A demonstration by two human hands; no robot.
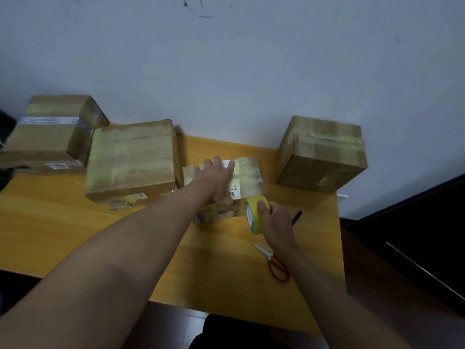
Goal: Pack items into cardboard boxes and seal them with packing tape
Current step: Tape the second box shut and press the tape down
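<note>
Right hand [273, 217] grips round yellow tape roll [254, 215]; left hand [216, 177] presses cardboard box [247, 172].

- Both forearms are bare from the lower edge of the view to the wrists; no sleeve, cuff or glove shows on either.
- The left hand [218, 178] is bare, and no ring, watch or band can be seen at its wrist.
- The right hand [273, 219] is likewise bare, with a short, unpainted thumbnail facing the camera.
- At the bottom centre, below the arms, lies a dark garment [241, 332], black or close to it; its cut cannot be made out.
</note>
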